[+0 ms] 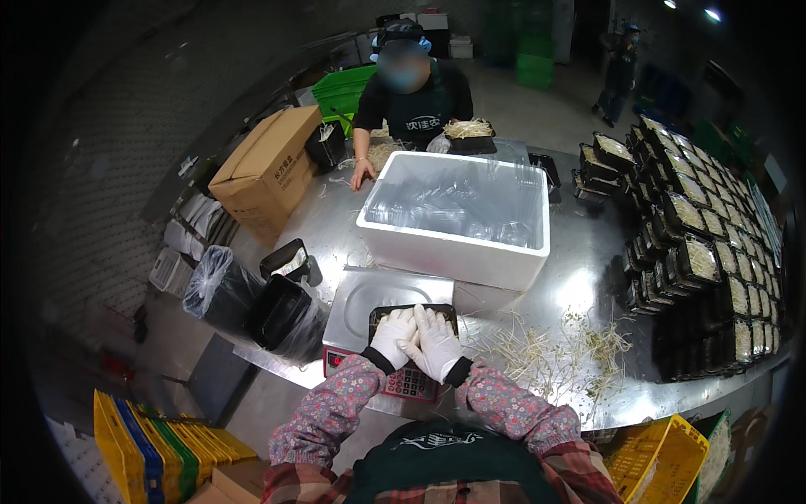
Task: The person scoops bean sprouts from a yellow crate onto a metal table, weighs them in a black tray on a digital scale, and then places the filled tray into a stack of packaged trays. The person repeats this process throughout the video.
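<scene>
Both my hands wear white gloves and lie flat over a black plastic tray point(448, 311) on a digital weighing scale point(356, 296). My left hand point(394, 337) rests on the tray's left part, and my right hand point(434, 340) on its right part, the two touching in the middle. Their fingers are stretched out and grip nothing that I can see. Beneath the hands the tray's contents are mostly hidden. The scale's keypad point(409, 383) shows below my wrists. Loose bean sprouts point(535, 353) are scattered on the steel table point(573, 290) to the right.
A white foam box point(450, 252) with a clear liner stands beyond the scale. Stacked sprout packs point(699, 258) rise at the right. Empty black trays point(277, 312) in plastic and a cardboard box point(267, 170) are at the left. Across the table a person point(415, 101) handles a filled tray point(471, 143).
</scene>
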A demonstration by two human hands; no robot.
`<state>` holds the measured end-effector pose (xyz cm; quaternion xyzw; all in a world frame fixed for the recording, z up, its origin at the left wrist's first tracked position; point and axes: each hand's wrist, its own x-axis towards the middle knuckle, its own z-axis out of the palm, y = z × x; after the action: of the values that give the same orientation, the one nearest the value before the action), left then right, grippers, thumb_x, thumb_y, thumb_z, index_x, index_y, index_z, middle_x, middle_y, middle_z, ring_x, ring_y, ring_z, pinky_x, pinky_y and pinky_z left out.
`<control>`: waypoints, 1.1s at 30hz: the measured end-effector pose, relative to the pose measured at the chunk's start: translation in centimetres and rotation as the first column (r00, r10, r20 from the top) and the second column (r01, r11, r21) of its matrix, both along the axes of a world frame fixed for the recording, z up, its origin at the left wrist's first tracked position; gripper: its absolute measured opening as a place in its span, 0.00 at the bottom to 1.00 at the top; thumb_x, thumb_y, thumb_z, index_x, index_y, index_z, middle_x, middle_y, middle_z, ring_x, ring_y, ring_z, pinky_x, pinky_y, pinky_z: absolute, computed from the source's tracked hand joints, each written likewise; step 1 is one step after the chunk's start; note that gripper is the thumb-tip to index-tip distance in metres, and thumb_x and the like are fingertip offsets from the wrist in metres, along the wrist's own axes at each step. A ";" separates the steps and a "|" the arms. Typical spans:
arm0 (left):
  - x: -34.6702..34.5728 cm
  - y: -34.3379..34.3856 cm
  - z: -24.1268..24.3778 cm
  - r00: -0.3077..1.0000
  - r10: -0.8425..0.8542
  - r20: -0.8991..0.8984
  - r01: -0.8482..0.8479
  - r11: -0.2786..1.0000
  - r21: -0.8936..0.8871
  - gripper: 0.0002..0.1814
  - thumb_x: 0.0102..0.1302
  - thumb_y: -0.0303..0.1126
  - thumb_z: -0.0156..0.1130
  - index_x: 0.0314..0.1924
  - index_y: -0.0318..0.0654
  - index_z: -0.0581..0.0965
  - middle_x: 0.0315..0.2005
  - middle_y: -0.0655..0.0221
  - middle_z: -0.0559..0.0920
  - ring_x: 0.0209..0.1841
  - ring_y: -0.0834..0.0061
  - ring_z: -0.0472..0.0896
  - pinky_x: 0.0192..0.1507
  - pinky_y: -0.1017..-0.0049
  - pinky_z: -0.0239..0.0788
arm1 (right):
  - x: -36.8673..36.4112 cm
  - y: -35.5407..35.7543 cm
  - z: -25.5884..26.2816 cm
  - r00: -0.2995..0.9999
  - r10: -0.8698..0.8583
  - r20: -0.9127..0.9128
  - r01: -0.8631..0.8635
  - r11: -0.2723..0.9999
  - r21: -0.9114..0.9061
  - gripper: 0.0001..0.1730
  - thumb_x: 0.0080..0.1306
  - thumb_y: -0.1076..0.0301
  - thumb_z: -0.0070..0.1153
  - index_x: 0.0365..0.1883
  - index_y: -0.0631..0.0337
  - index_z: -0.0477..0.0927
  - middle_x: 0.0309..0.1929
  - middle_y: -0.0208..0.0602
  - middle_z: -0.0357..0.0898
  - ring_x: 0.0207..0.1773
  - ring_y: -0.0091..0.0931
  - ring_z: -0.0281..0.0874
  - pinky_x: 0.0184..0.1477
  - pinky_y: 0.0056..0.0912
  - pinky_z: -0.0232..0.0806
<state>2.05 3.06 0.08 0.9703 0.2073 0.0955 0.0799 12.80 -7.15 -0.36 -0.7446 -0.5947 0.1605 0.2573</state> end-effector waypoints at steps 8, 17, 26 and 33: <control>1.4 2.2 -2.2 0.993 -0.025 -0.118 0.031 0.998 0.052 0.21 0.59 0.42 0.60 0.48 0.39 0.73 0.42 0.60 0.75 0.46 0.57 0.73 0.45 0.60 0.69 | 2.1 1.8 -1.0 0.981 0.061 -0.184 -0.052 0.997 0.054 0.48 0.65 0.37 0.49 0.68 0.67 0.54 0.53 0.61 0.72 0.55 0.55 0.72 0.57 0.55 0.63; -1.2 -0.5 4.7 0.937 0.088 0.337 -0.062 0.994 -0.088 0.22 0.66 0.33 0.60 0.59 0.38 0.74 0.52 0.56 0.78 0.55 0.56 0.75 0.59 0.61 0.64 | 22.4 7.2 4.4 0.944 -0.296 0.149 0.223 0.899 0.377 0.36 0.61 0.46 0.61 0.64 0.53 0.72 0.47 0.46 0.82 0.51 0.42 0.79 0.54 0.46 0.69; -9.3 -0.7 7.3 0.565 0.535 0.628 -0.280 0.841 -0.464 0.15 0.73 0.31 0.53 0.54 0.33 0.77 0.50 0.57 0.81 0.55 0.64 0.78 0.60 0.71 0.65 | 29.9 12.1 2.4 0.661 0.060 0.748 0.385 0.829 -0.407 0.47 0.53 0.35 0.62 0.64 0.55 0.70 0.60 0.43 0.76 0.65 0.41 0.70 0.71 0.46 0.52; -14.7 -1.2 6.9 0.391 0.669 0.632 -0.268 0.740 -0.617 0.15 0.73 0.30 0.54 0.56 0.31 0.76 0.51 0.63 0.80 0.50 0.73 0.80 0.56 0.76 0.69 | 36.7 12.3 2.2 0.826 -0.183 0.533 0.252 0.966 -0.058 0.13 0.56 0.60 0.61 0.40 0.48 0.84 0.37 0.42 0.84 0.43 0.40 0.83 0.47 0.43 0.73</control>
<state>-12.62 1.84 6.95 0.6601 0.4319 0.5111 0.3413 49.50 5.16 1.83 -0.8376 -0.5420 -0.0415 0.0548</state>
